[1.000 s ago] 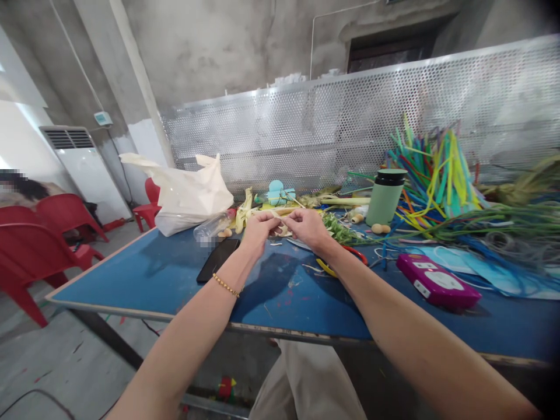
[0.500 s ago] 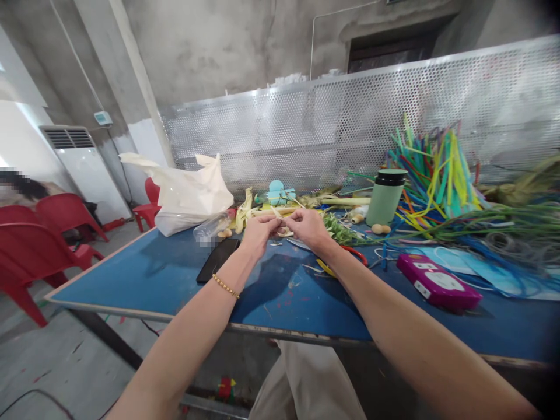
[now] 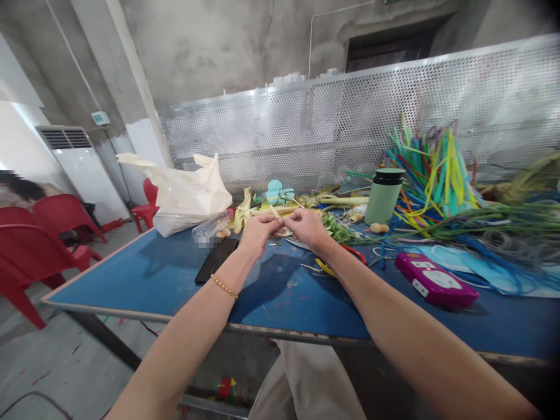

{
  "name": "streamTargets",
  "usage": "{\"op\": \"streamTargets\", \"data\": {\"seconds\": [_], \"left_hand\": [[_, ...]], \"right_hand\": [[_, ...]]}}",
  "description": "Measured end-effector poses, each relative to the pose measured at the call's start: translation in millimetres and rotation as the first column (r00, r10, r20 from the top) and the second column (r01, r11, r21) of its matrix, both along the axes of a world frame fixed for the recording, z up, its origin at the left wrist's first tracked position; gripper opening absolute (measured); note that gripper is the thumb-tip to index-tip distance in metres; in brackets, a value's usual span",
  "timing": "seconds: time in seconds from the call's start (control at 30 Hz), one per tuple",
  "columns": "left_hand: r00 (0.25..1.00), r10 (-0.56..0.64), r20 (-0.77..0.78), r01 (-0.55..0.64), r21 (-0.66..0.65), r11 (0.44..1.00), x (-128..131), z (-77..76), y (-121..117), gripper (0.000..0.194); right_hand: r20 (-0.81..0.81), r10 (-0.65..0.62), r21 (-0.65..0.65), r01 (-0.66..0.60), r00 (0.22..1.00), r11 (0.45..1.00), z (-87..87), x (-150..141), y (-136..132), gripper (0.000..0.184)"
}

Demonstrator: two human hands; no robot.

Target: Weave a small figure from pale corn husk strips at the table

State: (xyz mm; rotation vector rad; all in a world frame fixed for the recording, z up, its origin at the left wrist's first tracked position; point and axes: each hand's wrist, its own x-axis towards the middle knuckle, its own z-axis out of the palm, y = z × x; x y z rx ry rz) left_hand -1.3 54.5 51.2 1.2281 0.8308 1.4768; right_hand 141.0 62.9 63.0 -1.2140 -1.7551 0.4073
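Observation:
My left hand (image 3: 259, 232) and my right hand (image 3: 310, 228) are close together above the far half of the blue table (image 3: 166, 291). Both pinch a thin pale strip (image 3: 274, 212), whose end sticks up from the left fingertips. What it is made of is too small to tell. Below my right wrist lie scissors with red and yellow handles (image 3: 324, 268), partly hidden by my forearm. A black phone (image 3: 215, 261) rests beside my left wrist. Green leaves (image 3: 336, 231) and pale stalks (image 3: 243, 211) lie just beyond my hands.
A white plastic bag (image 3: 188, 198) and a clear bottle (image 3: 207, 228) stand to the left. On the right are a green flask (image 3: 384, 198), a purple box (image 3: 435, 280), blue masks (image 3: 485, 271) and colourful strips (image 3: 446, 175). A perforated metal panel (image 3: 271, 134) runs behind.
Both hands keep pinching the strip in almost the same place. The view has shifted very slightly.

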Motion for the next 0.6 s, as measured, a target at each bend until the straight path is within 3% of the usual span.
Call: {"op": "streamTargets", "data": {"seconds": [0.4, 0.6], "left_hand": [[0.999, 0.038, 0.034, -0.037, -0.032, 0.999, -1, 1.4, 0, 0.026], [0.993, 0.046, 0.109, -0.035, -0.097, 0.995, -6, 4.4, 2, 0.022]], "right_hand": [[-0.016, 0.062, -0.006, -0.062, 0.998, 0.998, 0.3, 0, 1, 0.026], [0.096, -0.027, 0.050, 0.022, 0.995, 0.998, 4.0, 9, 4, 0.023]]}}
